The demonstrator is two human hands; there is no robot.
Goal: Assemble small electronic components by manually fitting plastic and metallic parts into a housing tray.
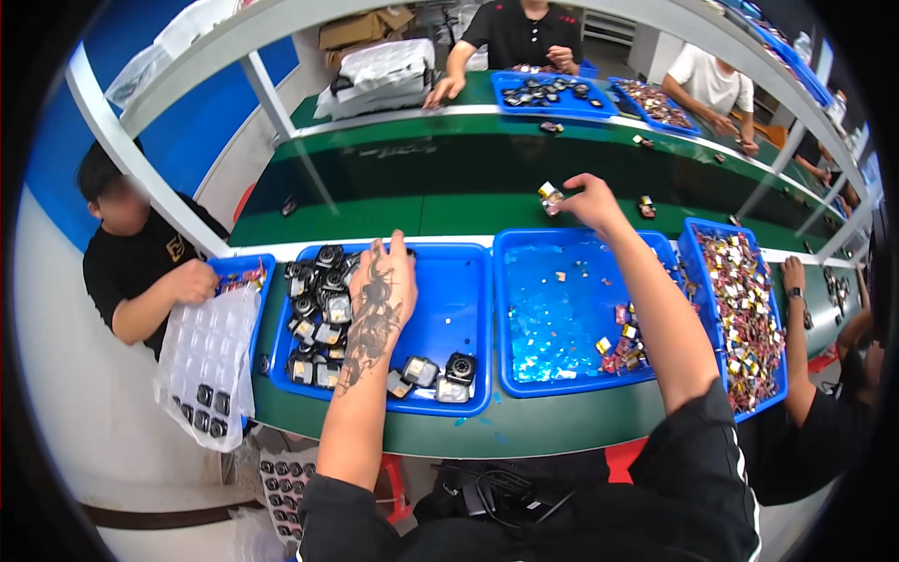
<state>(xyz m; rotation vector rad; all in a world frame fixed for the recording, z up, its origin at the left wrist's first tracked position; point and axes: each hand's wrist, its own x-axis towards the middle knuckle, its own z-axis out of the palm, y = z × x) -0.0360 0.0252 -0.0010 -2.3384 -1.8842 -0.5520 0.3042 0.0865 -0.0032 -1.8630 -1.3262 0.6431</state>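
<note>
My left hand (386, 286) is over a blue tray (489, 309). Black camera-like devices (318, 304) with grey and clear parts are piled beside and beneath it. The back of this hand faces me and hides most of its fingers, so any grip is unclear. Beyond the second blue tray (506, 375), my right hand (590, 201) is raised over the green conveyor belt (449, 197). Its thumb and fingers pinch a small yellow-and-white electronic part (550, 195). Similar small parts (623, 347) with reddish wires lie at that tray's right side.
A blue tray heaped with small wired parts (744, 318) stands at my right. On the left, a person (131, 253) works beside a clear plastic blister tray (211, 361). Across the belt, other people handle blue trays (552, 94). A white frame (272, 98) spans overhead.
</note>
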